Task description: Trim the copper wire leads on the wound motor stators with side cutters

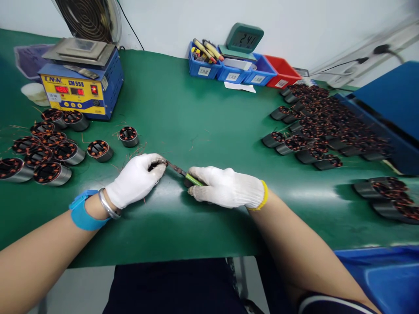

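Observation:
My left hand, in a white glove, is closed around a small dark part that its fingers mostly hide, probably a wound stator. Green-handled pliers are in my gloved right hand. Their metal jaws point left and reach the fingertips of my left hand. Thin copper wires lie on the green table near my left hand. A single wound stator stands just beyond that hand, and another is to its left.
Several stators stand at the left, below a blue and yellow CM558 unit. Many more fill the right side. Blue bins, a red bin and a clock line the back.

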A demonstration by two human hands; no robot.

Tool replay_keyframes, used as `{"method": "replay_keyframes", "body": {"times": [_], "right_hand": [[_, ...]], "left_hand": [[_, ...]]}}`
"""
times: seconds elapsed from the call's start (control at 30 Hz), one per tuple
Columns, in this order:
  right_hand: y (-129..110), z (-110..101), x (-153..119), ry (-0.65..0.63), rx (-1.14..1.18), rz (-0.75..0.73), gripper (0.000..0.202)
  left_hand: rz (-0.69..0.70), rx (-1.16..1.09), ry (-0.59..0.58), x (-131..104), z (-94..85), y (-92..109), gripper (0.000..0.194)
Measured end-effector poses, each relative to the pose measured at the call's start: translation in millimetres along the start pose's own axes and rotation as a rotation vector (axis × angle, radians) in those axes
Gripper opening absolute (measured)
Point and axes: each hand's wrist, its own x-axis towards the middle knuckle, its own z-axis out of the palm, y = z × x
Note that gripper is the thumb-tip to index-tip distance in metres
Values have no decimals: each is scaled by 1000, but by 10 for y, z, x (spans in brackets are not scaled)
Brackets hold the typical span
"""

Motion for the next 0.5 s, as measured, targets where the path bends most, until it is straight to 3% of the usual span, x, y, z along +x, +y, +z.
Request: {"method": "replay_keyframes", "body": {"times": [0.1,0.2,0.27,0.33,0.43,0.5], "right_hand": [[72,43,11,-21,131,-11,19],[163,146,88,-28,535,-76,18],[173,210,183,45,818,-127,20],[125,244,290,134,994,-146,22],[12,233,400,179,1030,-158,24],[-33,212,405,172,903,-171,27]], "left_hand": [[31,109,24,-12,-24,19,32],[75,442,75,-59,-90,10,48],[68,656,46,-98,-139,-10,58],[79,740,-20,-122,-167,-22,49],[278,767,-75,-120,-144,-7,29],[485,811,-69,-109,-100,7,30]]}}
